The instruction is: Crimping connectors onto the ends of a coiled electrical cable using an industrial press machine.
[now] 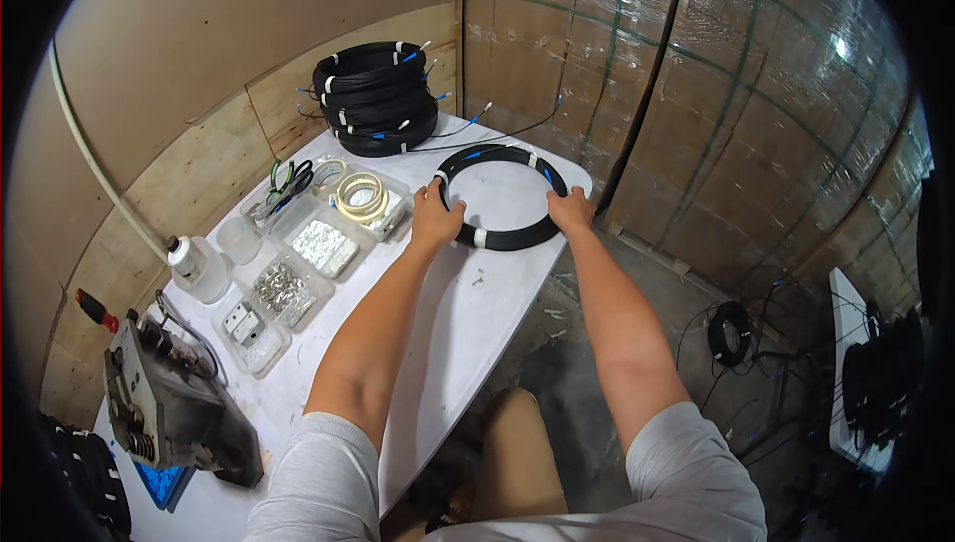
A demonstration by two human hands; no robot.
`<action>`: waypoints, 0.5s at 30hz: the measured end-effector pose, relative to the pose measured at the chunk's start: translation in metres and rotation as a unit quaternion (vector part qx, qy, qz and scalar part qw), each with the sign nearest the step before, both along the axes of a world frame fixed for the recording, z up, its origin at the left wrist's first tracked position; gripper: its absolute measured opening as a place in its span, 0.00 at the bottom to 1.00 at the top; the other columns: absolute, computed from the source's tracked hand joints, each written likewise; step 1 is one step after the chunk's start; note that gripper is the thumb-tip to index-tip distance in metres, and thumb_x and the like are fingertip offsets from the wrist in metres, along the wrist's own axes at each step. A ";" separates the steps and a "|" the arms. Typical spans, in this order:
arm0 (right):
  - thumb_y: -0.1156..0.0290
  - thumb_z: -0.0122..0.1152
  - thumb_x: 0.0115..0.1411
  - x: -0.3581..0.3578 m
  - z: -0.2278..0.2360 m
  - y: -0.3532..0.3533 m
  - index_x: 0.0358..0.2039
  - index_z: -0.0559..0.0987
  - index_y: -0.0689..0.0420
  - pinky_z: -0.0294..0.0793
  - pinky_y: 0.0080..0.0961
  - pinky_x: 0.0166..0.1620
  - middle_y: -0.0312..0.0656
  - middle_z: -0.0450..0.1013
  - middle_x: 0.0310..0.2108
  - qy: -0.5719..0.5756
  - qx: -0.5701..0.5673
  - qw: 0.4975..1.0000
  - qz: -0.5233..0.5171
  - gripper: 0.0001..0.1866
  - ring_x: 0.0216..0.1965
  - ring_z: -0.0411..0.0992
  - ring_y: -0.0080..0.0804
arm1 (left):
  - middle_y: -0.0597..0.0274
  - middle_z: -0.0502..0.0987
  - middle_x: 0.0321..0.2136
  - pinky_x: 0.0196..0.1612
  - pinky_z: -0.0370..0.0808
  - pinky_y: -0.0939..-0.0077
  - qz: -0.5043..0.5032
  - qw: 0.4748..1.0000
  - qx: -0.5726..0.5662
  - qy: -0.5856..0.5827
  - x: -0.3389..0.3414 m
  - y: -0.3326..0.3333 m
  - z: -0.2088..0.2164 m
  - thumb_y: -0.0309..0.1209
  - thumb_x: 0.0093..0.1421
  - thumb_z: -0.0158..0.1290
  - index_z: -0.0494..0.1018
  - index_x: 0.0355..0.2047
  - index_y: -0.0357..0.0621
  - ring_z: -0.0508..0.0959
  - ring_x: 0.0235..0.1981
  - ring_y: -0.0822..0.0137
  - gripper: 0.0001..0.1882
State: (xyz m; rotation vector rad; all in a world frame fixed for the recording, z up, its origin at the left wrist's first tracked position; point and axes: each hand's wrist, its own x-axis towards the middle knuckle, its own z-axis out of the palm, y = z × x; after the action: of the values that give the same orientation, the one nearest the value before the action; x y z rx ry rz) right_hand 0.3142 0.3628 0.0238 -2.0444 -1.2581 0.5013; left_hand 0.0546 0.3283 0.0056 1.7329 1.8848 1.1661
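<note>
A coil of black cable [512,240] lies on the white table [438,343] near its far right corner. White ties bind the coil at several spots, and blue connectors show on its far side. My left hand [435,216] grips the coil's left side, fingers curled over it. On the opposite side, my right hand [570,210] holds the coil's right edge between thumb and fingers. Behind it, at the back of the table, stands a stack of similar black cable coils [373,94], with blue and white connector ends sticking out.
Clear plastic boxes [323,247] of small white and metal parts stand on the left, with tape rolls [361,197] and a white bottle [197,269]. A grey machine [174,403] sits at the near left. Wrapped cartons [647,85] rise behind; another coil [730,333] lies on the floor.
</note>
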 end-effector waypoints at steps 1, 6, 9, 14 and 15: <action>0.55 0.60 0.61 0.007 -0.006 0.005 0.62 0.72 0.62 0.70 0.46 0.64 0.62 0.70 0.60 -0.002 0.000 1.000 -0.004 0.32 0.62 0.70 0.58 | 0.33 0.65 0.63 0.66 0.68 0.56 0.026 1.000 -0.004 0.000 0.009 0.005 0.003 0.41 0.59 0.62 0.60 0.69 0.39 0.70 0.62 0.38 0.41; 0.61 0.60 0.58 0.015 -0.014 0.018 0.59 0.74 0.63 0.72 0.46 0.63 0.59 0.71 0.61 -0.012 -0.048 0.999 0.003 0.30 0.62 0.71 0.56 | 0.41 0.69 0.61 0.64 0.66 0.48 0.122 0.982 -0.133 0.050 0.025 0.018 0.007 0.40 0.53 0.61 0.65 0.64 0.41 0.72 0.61 0.43 0.39; 0.64 0.60 0.56 0.012 -0.006 0.020 0.55 0.78 0.63 0.74 0.44 0.61 0.58 0.73 0.59 -0.025 -0.061 0.998 0.023 0.26 0.60 0.72 0.55 | 0.43 0.70 0.59 0.64 0.66 0.49 0.129 0.970 -0.193 0.076 0.017 0.029 0.003 0.39 0.52 0.61 0.66 0.63 0.37 0.72 0.61 0.44 0.39; 0.67 0.60 0.54 0.019 -0.003 0.019 0.50 0.82 0.62 0.76 0.43 0.59 0.57 0.76 0.56 -0.021 -0.064 0.998 0.016 0.23 0.57 0.75 0.54 | 0.41 0.71 0.58 0.63 0.67 0.51 0.100 0.967 -0.226 0.057 0.017 0.033 0.008 0.37 0.51 0.61 0.67 0.61 0.33 0.72 0.61 0.44 0.38; 0.66 0.61 0.54 0.022 -0.009 0.020 0.51 0.82 0.62 0.76 0.43 0.59 0.57 0.77 0.55 -0.016 -0.051 0.999 0.009 0.24 0.57 0.76 0.54 | 0.38 0.71 0.58 0.63 0.68 0.52 0.094 0.969 -0.222 0.051 0.018 0.032 0.008 0.36 0.51 0.61 0.66 0.61 0.32 0.72 0.61 0.44 0.38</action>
State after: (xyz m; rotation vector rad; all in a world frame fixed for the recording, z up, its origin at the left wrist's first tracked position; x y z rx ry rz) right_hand 0.3361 0.3828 0.0149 -2.1359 -1.2949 0.5534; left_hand 0.0728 0.3599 0.0139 1.4140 2.2018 0.6475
